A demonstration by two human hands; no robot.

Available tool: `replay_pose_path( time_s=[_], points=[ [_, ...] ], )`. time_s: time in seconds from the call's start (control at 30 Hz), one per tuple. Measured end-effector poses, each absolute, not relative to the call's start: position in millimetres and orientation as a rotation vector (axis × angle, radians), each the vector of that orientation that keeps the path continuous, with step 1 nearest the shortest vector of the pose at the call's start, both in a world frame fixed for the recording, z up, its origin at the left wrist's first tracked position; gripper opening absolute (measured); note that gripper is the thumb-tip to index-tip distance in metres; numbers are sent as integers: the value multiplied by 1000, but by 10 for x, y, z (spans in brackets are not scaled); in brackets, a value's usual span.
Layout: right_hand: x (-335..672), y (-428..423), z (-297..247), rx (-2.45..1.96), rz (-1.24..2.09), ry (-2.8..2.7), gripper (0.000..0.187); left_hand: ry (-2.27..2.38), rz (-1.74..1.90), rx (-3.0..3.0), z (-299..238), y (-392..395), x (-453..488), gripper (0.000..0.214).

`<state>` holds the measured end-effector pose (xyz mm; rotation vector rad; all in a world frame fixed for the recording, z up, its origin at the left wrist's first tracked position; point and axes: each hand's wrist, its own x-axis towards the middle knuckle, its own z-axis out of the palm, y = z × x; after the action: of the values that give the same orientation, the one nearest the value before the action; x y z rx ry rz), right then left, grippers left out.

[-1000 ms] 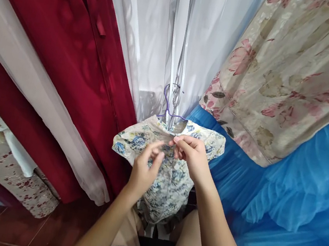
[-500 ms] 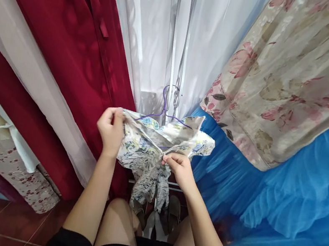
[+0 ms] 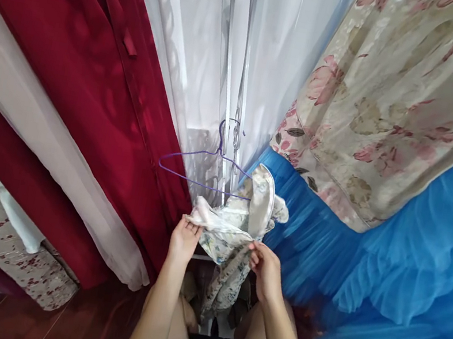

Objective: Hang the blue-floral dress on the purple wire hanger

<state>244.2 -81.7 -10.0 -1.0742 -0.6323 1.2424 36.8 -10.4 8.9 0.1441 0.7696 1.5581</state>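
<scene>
A light garment with a blue and yellow floral print (image 3: 226, 236) hangs by its right shoulder from a purple hanger (image 3: 185, 177). The left arm of that hanger is bare. My left hand (image 3: 185, 238), palm turned up, grips the garment's left edge between thumb and fingers. At the middle of the opening, my right hand (image 3: 266, 267) pinches the cloth along its edge. The lower part of the garment dangles between my knees. The hanger's hook is near white straps (image 3: 236, 95) that run down in front of white cloth.
Dark red drapes (image 3: 130, 117) hang on the left beside a pale fabric panel. At the right are a cream floral skirt (image 3: 373, 131) and ruffled blue tulle (image 3: 401, 270). Below lies a dark red tiled floor (image 3: 64, 316).
The garment's left shoulder has come off the hanger, leaving that arm bare. My left hand has moved right and down with the cloth; my right hand has shifted right and slightly down.
</scene>
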Motion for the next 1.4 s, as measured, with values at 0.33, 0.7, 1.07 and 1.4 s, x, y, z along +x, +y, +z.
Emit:
replay_pose_path(
  time_s=[0.33, 0.7, 1.07, 1.4],
  points=[
    [2831, -1120, 60, -1002, 1342, -1280, 46, 765, 1210, 1557, 717, -773, 1320, 22],
    [3306, -1146, 609, -729, 1728, -1336, 32, 713, 393, 1812, 199, -1011, 853, 43],
    [3686, 499, 1351, -1001, 1148, -1316, 17, 1160, 939, 2117, 604, -666, 343, 38],
    [3113, 568, 1537, -811, 1591, -1333, 41, 1485, 1182, 2163, 831, -316, -810, 26]
  ],
)
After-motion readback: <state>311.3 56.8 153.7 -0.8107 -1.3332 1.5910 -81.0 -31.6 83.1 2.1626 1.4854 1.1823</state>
